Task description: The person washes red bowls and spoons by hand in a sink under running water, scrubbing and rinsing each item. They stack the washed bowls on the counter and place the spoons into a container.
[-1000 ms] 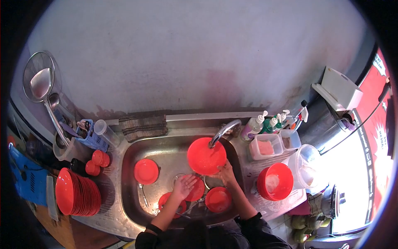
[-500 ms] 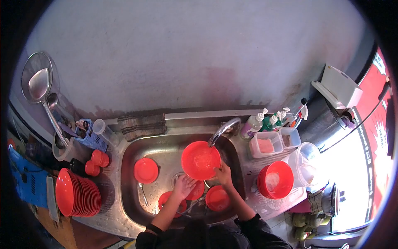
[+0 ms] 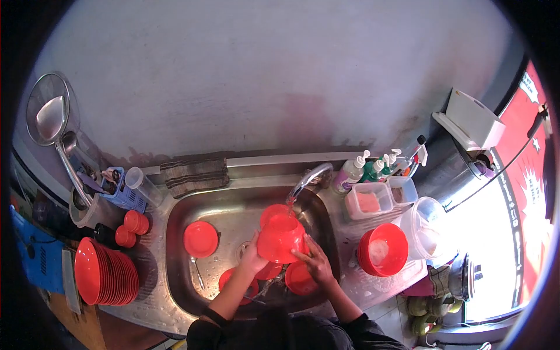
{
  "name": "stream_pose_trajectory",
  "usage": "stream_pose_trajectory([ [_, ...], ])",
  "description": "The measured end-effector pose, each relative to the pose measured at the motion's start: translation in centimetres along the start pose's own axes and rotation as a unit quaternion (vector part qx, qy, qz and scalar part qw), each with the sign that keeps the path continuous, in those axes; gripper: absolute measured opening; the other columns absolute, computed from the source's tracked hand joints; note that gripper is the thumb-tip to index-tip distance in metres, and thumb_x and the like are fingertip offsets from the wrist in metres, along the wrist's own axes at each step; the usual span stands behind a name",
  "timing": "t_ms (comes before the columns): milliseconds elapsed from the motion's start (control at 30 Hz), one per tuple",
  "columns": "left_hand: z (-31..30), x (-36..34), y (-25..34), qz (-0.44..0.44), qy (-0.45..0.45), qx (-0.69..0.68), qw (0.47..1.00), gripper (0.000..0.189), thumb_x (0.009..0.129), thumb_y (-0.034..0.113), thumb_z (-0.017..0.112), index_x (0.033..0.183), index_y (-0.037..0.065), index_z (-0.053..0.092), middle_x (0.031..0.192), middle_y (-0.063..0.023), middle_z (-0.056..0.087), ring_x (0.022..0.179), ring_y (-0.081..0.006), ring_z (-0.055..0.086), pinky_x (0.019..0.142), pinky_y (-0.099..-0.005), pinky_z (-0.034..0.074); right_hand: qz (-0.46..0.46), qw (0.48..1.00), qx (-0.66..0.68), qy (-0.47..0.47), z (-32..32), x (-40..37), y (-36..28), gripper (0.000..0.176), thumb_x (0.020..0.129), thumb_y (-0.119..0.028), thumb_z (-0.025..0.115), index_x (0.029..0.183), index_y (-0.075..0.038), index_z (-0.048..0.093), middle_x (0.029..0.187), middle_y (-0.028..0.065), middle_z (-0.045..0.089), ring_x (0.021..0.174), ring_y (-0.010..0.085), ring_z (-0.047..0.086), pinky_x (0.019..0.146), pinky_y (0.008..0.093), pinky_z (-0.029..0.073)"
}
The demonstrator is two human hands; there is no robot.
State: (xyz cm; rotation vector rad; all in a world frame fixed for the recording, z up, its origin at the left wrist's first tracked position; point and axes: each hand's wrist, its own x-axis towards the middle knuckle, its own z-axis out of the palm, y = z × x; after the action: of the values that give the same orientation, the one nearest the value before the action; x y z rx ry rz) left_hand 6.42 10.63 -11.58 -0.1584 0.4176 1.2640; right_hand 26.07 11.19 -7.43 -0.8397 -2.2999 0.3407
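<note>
A red bowl (image 3: 282,242) is tipped over, its outside turned up toward the running faucet (image 3: 309,179). My left hand (image 3: 252,258) grips it at the left side, and the fingers of my right hand (image 3: 316,262) press on its right side. Another red round dish (image 3: 274,213) shows partly behind it. Below, in the metal sink (image 3: 186,297), lie a red dish (image 3: 301,277) near my right wrist and another red dish (image 3: 232,281) partly covered by my left forearm. A small red plate (image 3: 200,239) and a spoon (image 3: 199,274) rest at the sink's left.
Stacked red bowls (image 3: 384,251) stand on the right drainboard, beside clear plastic containers (image 3: 368,201) and pump bottles (image 3: 353,173). At left are a tall stack of red plates (image 3: 105,271), small red cups (image 3: 134,224) and a blue basket (image 3: 125,192). A striped cloth (image 3: 194,177) hangs behind the sink.
The bowl has tipped from showing its inside to showing its outside, and come slightly lower. My left hand has gone from open beneath it to holding its side.
</note>
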Motion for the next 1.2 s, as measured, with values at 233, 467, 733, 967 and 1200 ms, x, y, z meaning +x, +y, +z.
stream_pose_trajectory([
  [233,-0.4,-0.4,0.2,0.086,-0.063,0.04,0.993,0.041,0.083,0.036,0.033,0.115,0.01,0.034,0.116,-0.006,0.04,0.105,-0.0201,0.039,0.089,-0.0371,0.032,0.263,0.96,0.086,0.04,0.3,-2.0,1.7,0.03,0.066,0.003,0.05,0.094,-0.008,0.056,0.112,0.0191,0.041,0.095,0.0291,0.047,0.079,0.0319,0.04],
  [467,-0.1,-0.9,0.9,0.19,0.154,0.532,0.811,0.036,0.075,0.036,0.051,0.095,0.006,0.054,0.089,-0.0071,0.057,0.077,-0.0209,0.056,0.067,-0.0316,0.043,0.225,0.966,-0.056,0.116,-4.4,-0.3,-0.1,0.004,0.063,-0.004,0.058,0.063,0.0,0.055,0.089,0.0155,0.055,0.082,0.0263,0.053,0.071,0.033,0.041],
  [733,-0.5,-1.2,0.7,0.209,0.154,0.659,0.705,0.046,0.074,0.042,0.049,0.092,0.0,0.053,0.083,-0.0088,0.057,0.073,-0.0214,0.055,0.066,-0.031,0.043,0.199,0.947,-0.078,0.239,-9.3,0.2,-0.8,0.011,0.063,-0.002,0.058,0.058,0.001,0.049,0.081,0.0135,0.056,0.075,0.0271,0.053,0.068,0.0354,0.041],
  [967,-0.9,2.2,3.1,0.171,0.043,0.27,0.947,0.054,0.08,0.044,0.036,0.115,0.004,0.032,0.114,-0.0131,0.039,0.099,-0.0238,0.044,0.08,-0.036,0.04,0.16,0.946,-0.139,0.245,-10.0,-1.0,-1.6,0.006,0.063,-0.004,0.057,0.062,-0.001,0.052,0.081,0.0105,0.055,0.079,0.0268,0.051,0.071,0.0367,0.039],
  [1200,2.7,5.1,2.4,0.159,-0.026,0.332,0.929,0.053,0.078,0.043,0.041,0.114,0.005,0.033,0.111,-0.0116,0.042,0.098,-0.0246,0.045,0.082,-0.0415,0.038,0.28,0.882,-0.362,0.111,-13.4,-5.5,-0.4,0.035,0.07,-0.033,0.053,0.091,-0.006,0.051,0.097,0.0116,0.05,0.091,0.0255,0.048,0.077,0.038,0.036],
])
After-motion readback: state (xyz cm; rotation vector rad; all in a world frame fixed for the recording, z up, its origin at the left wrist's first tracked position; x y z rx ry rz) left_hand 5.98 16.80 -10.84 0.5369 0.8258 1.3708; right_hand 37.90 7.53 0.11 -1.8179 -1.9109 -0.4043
